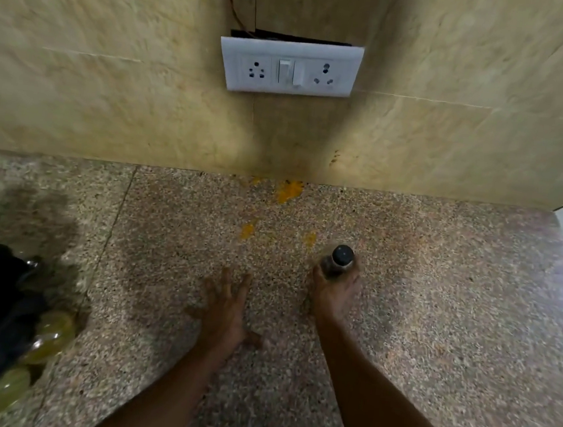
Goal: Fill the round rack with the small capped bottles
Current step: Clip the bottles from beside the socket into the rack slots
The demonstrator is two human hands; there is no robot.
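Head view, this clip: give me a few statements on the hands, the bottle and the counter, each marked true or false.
1. The right hand holds a small bottle with a dark cap. True.
2. The left hand also grips a bottle. False: it is open, fingers spread flat above the counter, holding nothing.
3. A white switch plate with two sockets sits on the tiled wall. True.
4. The held bottle lies on its side on the counter. False: it is upright, cap towards the camera.
5. Yellow-orange stains mark the counter near the wall. True.
6. The dark heap with yellowish bottles sits at the right edge. False: it is at the left edge, blurred.
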